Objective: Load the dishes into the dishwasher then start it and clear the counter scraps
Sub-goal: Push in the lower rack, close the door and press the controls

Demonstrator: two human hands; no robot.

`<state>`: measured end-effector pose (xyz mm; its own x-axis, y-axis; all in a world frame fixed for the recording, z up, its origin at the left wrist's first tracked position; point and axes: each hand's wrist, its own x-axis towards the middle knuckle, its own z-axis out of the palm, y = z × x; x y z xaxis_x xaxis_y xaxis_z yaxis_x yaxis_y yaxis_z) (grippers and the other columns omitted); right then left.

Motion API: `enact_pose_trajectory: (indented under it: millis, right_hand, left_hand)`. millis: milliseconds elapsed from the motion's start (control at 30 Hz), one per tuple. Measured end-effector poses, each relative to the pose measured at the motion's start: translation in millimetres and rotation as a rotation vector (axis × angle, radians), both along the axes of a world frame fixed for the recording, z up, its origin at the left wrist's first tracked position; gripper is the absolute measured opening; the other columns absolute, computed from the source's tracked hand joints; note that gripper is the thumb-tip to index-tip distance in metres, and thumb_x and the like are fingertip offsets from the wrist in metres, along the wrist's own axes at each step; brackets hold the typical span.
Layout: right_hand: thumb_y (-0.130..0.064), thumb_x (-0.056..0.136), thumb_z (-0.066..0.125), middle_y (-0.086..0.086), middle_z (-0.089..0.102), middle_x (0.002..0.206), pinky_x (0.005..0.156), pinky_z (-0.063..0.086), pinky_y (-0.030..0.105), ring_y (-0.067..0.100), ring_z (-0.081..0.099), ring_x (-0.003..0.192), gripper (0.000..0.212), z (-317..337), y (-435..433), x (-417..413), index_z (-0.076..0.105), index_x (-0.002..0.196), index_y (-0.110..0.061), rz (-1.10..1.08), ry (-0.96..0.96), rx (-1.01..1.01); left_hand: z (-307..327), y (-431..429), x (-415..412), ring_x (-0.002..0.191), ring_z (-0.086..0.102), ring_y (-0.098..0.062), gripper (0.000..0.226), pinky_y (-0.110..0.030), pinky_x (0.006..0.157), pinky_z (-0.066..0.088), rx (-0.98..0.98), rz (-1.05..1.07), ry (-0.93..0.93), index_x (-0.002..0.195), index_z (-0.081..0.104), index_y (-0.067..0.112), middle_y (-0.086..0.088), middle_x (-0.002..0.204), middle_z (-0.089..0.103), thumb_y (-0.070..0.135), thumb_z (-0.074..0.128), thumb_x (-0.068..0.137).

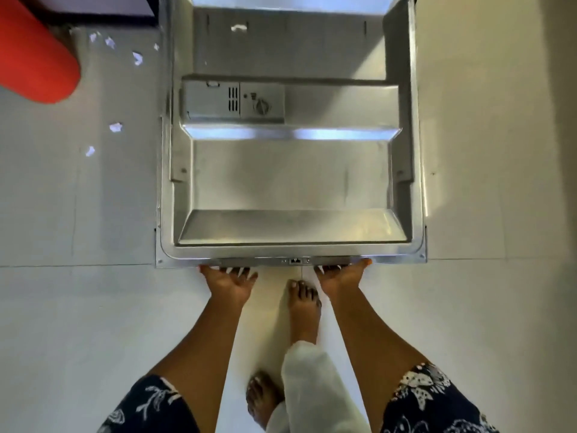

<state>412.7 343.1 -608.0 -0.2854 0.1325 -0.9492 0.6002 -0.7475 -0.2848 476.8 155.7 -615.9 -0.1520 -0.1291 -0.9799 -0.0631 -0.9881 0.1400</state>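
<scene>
— From your head camera, where is the dishwasher door (290, 182)?

— Folded down flat in front of you, steel inner face up, with the detergent dispenser (234, 101) on its far left part.

— And your hands?

— Your left hand (229, 281) and right hand (340, 275) are palm-up at the near edge, with the fingers hooked under the lip and gripping it.

— Anything else?

— White paper scraps (115, 127) lie on the floor (484, 182) left of the door, near a red cylinder (34, 51).
</scene>
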Motion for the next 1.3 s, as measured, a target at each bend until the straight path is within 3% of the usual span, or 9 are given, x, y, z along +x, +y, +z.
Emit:
enact_pose_trajectory:
  millis: [200, 400, 567, 667, 800, 967, 1100, 1233, 1300]
  right_hand:
    - [-0.070, 0.087, 0.032, 0.010, 0.048, 0.130, 0.102, 0.038, 0.058, 0.038, 0.046, 0.120, 0.066, 23.9, -0.9, -5.1, 0.040, 0.137, -0.028, -0.093, 0.022, -0.037]
    - [-0.056, 0.090, 0.048, 0.010, 0.056, 0.128, 0.094, 0.046, 0.042, 0.024, 0.059, 0.102, 0.058, 157.0, -6.9, 1.7, 0.048, 0.133, -0.017, 0.009, 0.090, 0.143]
    - [-0.016, 0.090, 0.061, 0.008, 0.059, 0.122, 0.097, 0.048, 0.036, 0.022, 0.060, 0.108, 0.040, 298.6, -26.5, -32.1, 0.046, 0.126, -0.013, 0.181, 0.411, 0.447]
    - [-0.014, 0.084, 0.069, 0.000, 0.053, 0.128, 0.084, 0.050, 0.016, 0.011, 0.061, 0.101, 0.061, 359.2, -50.7, -76.1, 0.037, 0.135, -0.014, 0.346, 0.656, 0.728]
    - [-0.027, 0.074, 0.079, 0.000, 0.050, 0.129, 0.091, 0.051, 0.030, 0.011, 0.057, 0.106, 0.076, 417.5, -75.2, -141.7, 0.037, 0.135, -0.014, 0.303, 0.831, 0.944]
    - [-0.037, 0.076, 0.075, 0.007, 0.045, 0.121, 0.089, 0.051, 0.032, 0.019, 0.053, 0.106, 0.064, 462.0, -88.7, -228.0, 0.045, 0.126, -0.010, 0.408, 1.002, 1.304]
    - [-0.032, 0.079, 0.073, 0.012, 0.054, 0.112, 0.085, 0.050, 0.035, 0.025, 0.056, 0.102, 0.051, 480.7, -87.4, -293.0, 0.055, 0.118, -0.005, 0.547, 1.119, 1.589]
    - [-0.042, 0.079, 0.064, 0.012, 0.060, 0.102, 0.077, 0.041, 0.037, 0.028, 0.051, 0.094, 0.038, 500.5, -76.5, -376.7, 0.062, 0.100, -0.010, 0.683, 1.259, 1.969]
    - [-0.049, 0.080, 0.058, 0.010, 0.058, 0.115, 0.088, 0.038, 0.042, 0.026, 0.046, 0.109, 0.046, 513.2, -76.5, -415.0, 0.059, 0.110, -0.014, 0.811, 1.318, 2.027]
  left_hand:
    - [25.8, -4.5, -3.6, 0.114, 0.053, -0.038, 0.064, -0.057, 0.101, 0.041, 0.001, 0.087, 0.083, 0.130, 0.049, 0.019, -0.016, 0.127, 0.054, 0.063, 0.053, 0.083]
    - [169.2, 10.2, -3.3, 0.113, 0.056, -0.032, 0.057, -0.045, 0.097, 0.046, -0.176, 0.067, 0.061, 0.130, 0.051, 0.016, -0.012, 0.123, 0.058, 0.052, 0.058, 0.087]
    - [314.5, 4.9, -48.7, 0.102, 0.064, -0.025, 0.047, -0.036, 0.087, 0.053, -0.582, -0.110, 0.199, 0.130, 0.047, 0.011, -0.011, 0.117, 0.063, 0.017, 0.065, 0.088]
    - [374.7, -6.3, -95.8, 0.106, 0.063, -0.022, 0.055, -0.028, 0.088, 0.054, -0.885, -0.229, 0.287, 0.129, 0.041, 0.010, -0.009, 0.120, 0.061, 0.009, 0.070, 0.082]
    - [431.6, -20.2, -151.9, 0.121, 0.055, -0.016, 0.070, -0.010, 0.089, 0.046, -1.249, -0.423, 0.392, 0.136, 0.033, 0.011, -0.006, 0.136, 0.052, 0.014, 0.074, 0.080]
    - [467.9, -60.9, -218.5, 0.116, 0.056, -0.020, 0.049, -0.040, 0.096, 0.050, -1.761, -0.598, 0.377, 0.127, 0.051, 0.008, -0.008, 0.125, 0.057, 0.012, 0.071, 0.082]
    - [491.2, -95.7, -286.0, 0.107, 0.054, -0.024, 0.043, -0.039, 0.089, 0.049, -2.205, -0.791, 0.210, 0.122, 0.059, 0.013, -0.008, 0.116, 0.059, 0.025, 0.071, 0.083]
    - [516.3, -131.4, -370.7, 0.116, 0.045, -0.026, 0.064, -0.043, 0.093, 0.036, -2.514, -0.901, -0.044, 0.128, 0.052, 0.021, -0.008, 0.127, 0.055, 0.050, 0.069, 0.074]
    - [527.1, -147.8, -403.2, 0.133, 0.034, -0.026, 0.081, -0.045, 0.107, 0.021, -2.568, -1.032, -0.130, 0.140, 0.039, 0.021, -0.008, 0.144, 0.042, 0.067, 0.051, 0.074]
